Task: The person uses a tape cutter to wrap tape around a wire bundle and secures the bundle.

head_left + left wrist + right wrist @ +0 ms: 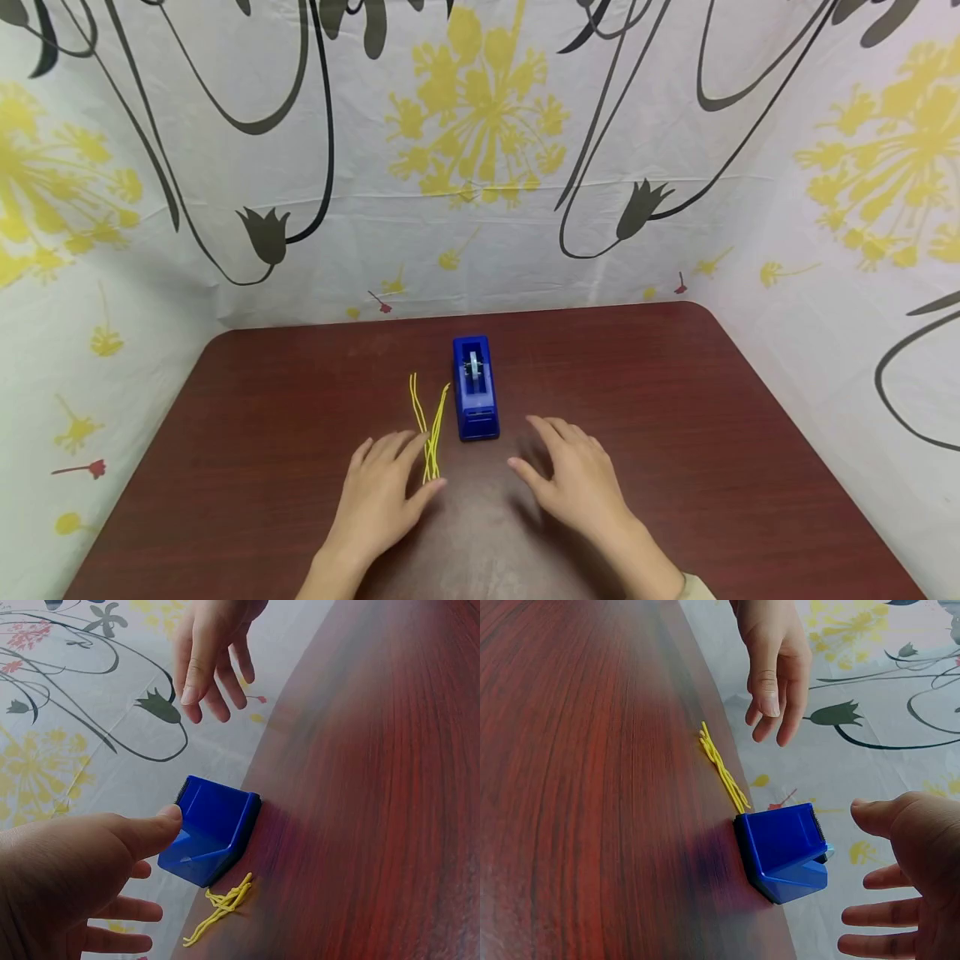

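1. The tabletop carries everything; a patterned cloth hangs behind it.
2. The left hand hovers with fingers spread and loosely bent, gripping nothing. From the head it overlaps the strings, but the wrist views show it raised clear of them.
3. The yellow strings lie on the tabletop just left of the dispenser, bunched at the near end and splayed at the far end, probably because they are limp.
4. The blue tape dispenser stands upright on its base, presumably for stability, between the hands and beyond them, toothed end towards the person.
5. The right hand hovers too, fingers parted, holding nothing.
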`<state>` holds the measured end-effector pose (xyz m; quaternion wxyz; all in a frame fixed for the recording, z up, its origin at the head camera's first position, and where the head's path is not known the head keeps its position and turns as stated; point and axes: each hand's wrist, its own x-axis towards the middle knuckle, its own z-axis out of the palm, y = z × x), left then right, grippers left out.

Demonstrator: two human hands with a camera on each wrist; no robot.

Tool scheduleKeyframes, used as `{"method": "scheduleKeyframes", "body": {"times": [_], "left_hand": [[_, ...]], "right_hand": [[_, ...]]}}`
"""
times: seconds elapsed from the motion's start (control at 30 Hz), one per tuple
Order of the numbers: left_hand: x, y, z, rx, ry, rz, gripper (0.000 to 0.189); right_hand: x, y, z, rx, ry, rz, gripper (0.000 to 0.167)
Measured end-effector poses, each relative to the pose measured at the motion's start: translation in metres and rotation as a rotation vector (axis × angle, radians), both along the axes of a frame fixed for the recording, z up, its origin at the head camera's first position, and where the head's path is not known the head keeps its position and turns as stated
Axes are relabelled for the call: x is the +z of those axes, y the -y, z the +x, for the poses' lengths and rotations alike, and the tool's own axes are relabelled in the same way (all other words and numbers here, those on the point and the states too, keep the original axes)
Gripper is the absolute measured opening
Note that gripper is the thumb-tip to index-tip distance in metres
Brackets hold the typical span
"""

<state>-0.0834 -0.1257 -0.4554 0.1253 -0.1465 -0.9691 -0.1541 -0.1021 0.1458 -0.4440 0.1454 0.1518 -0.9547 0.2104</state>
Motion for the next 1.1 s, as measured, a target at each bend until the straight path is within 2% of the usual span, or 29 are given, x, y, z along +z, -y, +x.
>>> {"method": "scheduleKeyframes", "body": {"times": [0.4,0.7,1.1], "left_hand": [[-0.003,-0.001,-0.002,-0.006,-0.006,0.009,0.064],[-0.004,-0.002,-0.004,-0.009,-0.012,0.021,0.062],[-0.008,-0.005,-0.010,-0.015,0.027,0.042,0.060]], "right_hand": [[-0.002,0.002,-0.004,0.007,0.005,-0.020,0.061],[-0.005,0.003,-0.006,0.005,0.042,-0.042,0.061],[-0.007,0.007,-0.010,0.008,0.050,-0.068,0.057]]}}
